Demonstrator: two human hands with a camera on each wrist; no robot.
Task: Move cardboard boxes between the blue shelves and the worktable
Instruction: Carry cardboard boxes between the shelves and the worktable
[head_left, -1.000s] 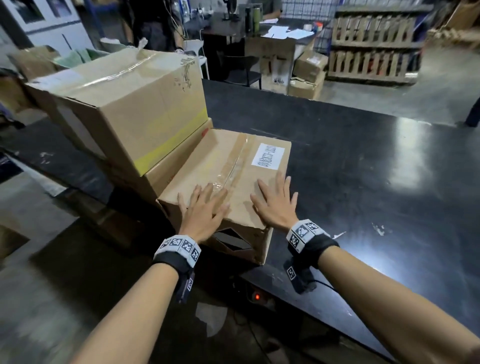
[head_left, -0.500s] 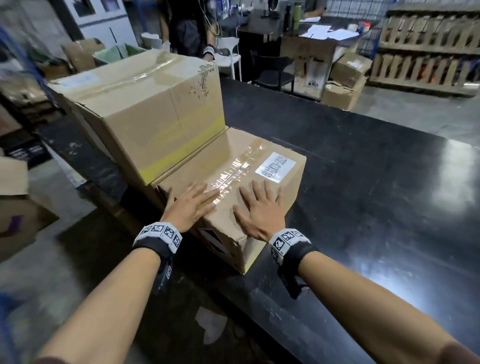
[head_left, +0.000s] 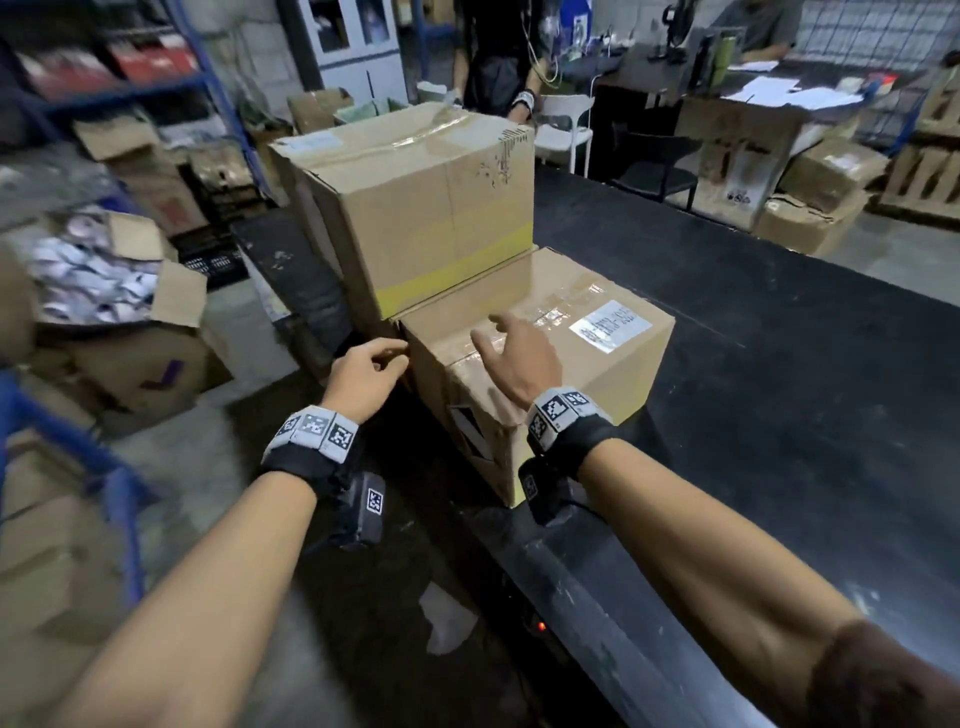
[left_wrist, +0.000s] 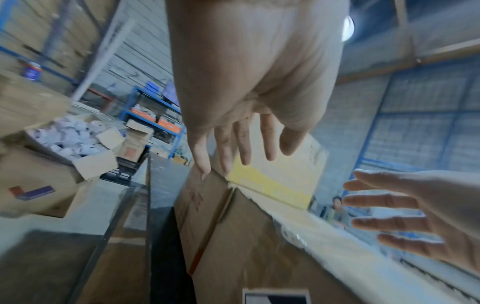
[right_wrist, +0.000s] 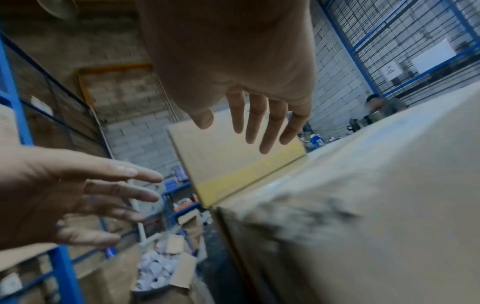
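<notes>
A low cardboard box (head_left: 587, 358) with a white label and clear tape sits at the near left corner of the black worktable (head_left: 779, 374). Behind it stands a taller box (head_left: 431, 208) with a yellow band. My left hand (head_left: 363, 374) hovers off the low box's left edge, fingers loosely curled, holding nothing. Over the box's near top my right hand (head_left: 511, 353) is lifted, fingers relaxed and spread. In the left wrist view the left fingers (left_wrist: 241, 148) hang above the low box (left_wrist: 249, 246). From the right wrist, the right fingers (right_wrist: 262, 127) are apart from the box (right_wrist: 363, 216).
Blue shelves (head_left: 171, 88) stand at the left, with a blue frame (head_left: 104, 467) near my left arm. An open carton of white items (head_left: 104, 280) and other boxes crowd the floor at the left. A person (head_left: 498, 57) stands beyond the tall box. More cartons (head_left: 810, 208) lie at the back right.
Both hands have lifted off the low box's top and drawn back. The left hand has moved off its left edge. The view has swung left toward the shelves.
</notes>
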